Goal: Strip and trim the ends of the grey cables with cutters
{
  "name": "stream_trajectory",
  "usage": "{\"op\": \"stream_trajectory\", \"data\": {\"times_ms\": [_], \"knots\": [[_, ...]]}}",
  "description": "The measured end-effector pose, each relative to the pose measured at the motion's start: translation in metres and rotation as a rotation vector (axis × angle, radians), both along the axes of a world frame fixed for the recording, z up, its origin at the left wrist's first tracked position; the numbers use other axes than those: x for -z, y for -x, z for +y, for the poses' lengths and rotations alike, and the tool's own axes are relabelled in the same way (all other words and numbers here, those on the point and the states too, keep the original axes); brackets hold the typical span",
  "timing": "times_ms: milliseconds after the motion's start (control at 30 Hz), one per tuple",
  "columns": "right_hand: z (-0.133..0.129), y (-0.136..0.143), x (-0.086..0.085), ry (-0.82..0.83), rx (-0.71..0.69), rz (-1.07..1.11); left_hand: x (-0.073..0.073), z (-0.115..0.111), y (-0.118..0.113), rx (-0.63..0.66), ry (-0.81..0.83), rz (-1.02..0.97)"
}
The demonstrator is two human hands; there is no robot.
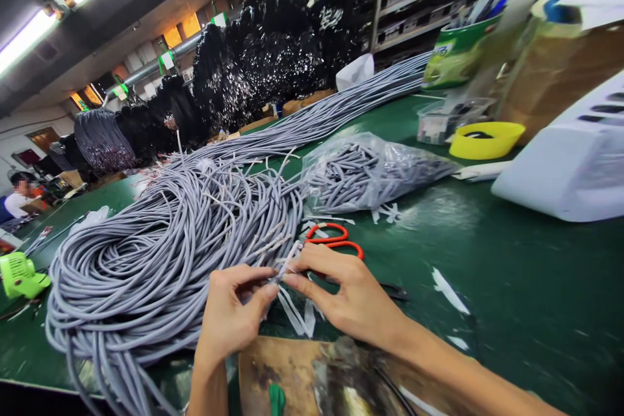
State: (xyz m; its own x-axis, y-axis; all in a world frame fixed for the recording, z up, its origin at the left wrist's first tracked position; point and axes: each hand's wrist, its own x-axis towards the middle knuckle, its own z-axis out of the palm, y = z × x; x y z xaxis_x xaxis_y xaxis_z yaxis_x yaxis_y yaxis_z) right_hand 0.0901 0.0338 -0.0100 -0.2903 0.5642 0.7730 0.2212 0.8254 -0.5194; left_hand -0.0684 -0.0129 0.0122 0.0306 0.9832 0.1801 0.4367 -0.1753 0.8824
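Both hands meet near the middle of the head view, at the right edge of a big coil of grey cables (131, 260). Thumb and forefinger of my left hand (236, 305) pinch a thin grey cable end. My right hand (348, 292) pinches the same piece just to the right, its pale tip (295, 250) sticking up past the fingers. Red-handled scissors (336, 238) lie on the green table right behind my right hand. White strips (297, 315) lie beneath the fingers.
A clear bag of short grey tubes (361, 172) lies behind the scissors. Farther right are a yellow ring (486, 140), a green can of pens (453, 55) and a white bin (560, 162). A worn board (273, 364) sits in front; a person (19, 198) is far left.
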Motion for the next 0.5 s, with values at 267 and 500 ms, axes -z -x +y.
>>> {"op": "stream_trajectory", "data": {"times_ms": [267,500], "knots": [[-0.002,-0.002,0.002,-0.011,-0.052,-0.026,0.000,0.003,-0.001,0.017,-0.042,-0.059],[-0.010,-0.008,-0.002,-0.110,-0.227,-0.153,0.001,0.007,-0.013,-0.215,-0.042,-0.148]]}}
